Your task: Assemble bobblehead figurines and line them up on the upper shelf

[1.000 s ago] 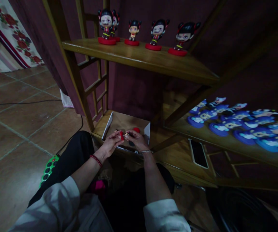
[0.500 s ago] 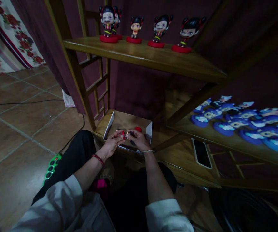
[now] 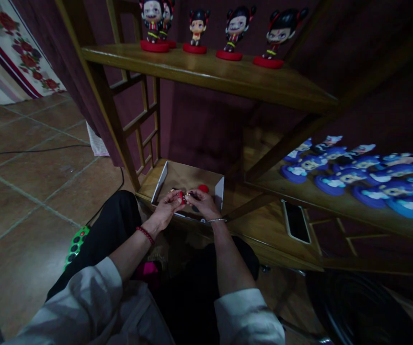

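Over an open cardboard box (image 3: 213, 180), my left hand (image 3: 166, 208) pinches a small red piece (image 3: 181, 197), which looks like part of a figurine. My right hand (image 3: 202, 203) is closed on a small dark and pale figurine piece (image 3: 189, 195) right beside it. The two pieces meet or nearly meet between my fingertips; fingers partly cover both. Inside the box, a round red base (image 3: 203, 188) lies behind my right fingers, and darker parts there are too dim to name.
Several figurines on red bases (image 3: 194, 48) stand on the upper wooden shelf (image 3: 206, 72). Blue figurines (image 3: 339, 182) crowd a shelf at right. A phone (image 3: 296, 221) lies on the lower board. A green object with black round spots (image 3: 75, 247) is on the tiled floor.
The view has shifted slightly, so the shelves sit higher in the picture. Both hands keep their pinch on the small pieces over the box, with only slight finger movement.
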`<action>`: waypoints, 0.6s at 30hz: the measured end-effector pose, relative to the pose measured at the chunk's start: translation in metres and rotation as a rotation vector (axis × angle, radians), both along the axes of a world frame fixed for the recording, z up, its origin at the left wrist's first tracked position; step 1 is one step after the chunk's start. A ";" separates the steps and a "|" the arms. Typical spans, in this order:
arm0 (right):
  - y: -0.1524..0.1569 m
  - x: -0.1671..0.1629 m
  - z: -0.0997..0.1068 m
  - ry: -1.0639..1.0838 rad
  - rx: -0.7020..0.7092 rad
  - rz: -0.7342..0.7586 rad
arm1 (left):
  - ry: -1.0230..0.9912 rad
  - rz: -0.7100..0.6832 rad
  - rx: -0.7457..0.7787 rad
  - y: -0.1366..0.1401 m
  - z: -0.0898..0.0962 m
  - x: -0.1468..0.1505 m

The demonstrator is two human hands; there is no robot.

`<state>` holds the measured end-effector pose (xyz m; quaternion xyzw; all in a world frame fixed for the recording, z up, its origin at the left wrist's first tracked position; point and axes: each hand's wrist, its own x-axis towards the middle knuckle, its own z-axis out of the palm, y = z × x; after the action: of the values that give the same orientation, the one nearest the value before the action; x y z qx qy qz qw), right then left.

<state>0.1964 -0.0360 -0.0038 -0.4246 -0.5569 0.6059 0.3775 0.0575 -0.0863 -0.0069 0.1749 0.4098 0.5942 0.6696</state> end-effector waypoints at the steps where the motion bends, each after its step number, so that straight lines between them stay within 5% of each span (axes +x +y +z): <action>1: 0.000 0.000 0.000 0.001 0.005 0.002 | 0.002 0.004 0.002 0.000 -0.001 0.000; 18: 0.001 0.002 0.002 -0.021 0.057 0.031 | 0.012 0.030 -0.013 0.002 -0.013 0.003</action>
<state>0.1983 -0.0352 -0.0019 -0.4114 -0.5844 0.5910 0.3741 0.0605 -0.0843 -0.0198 0.1679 0.4204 0.6005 0.6592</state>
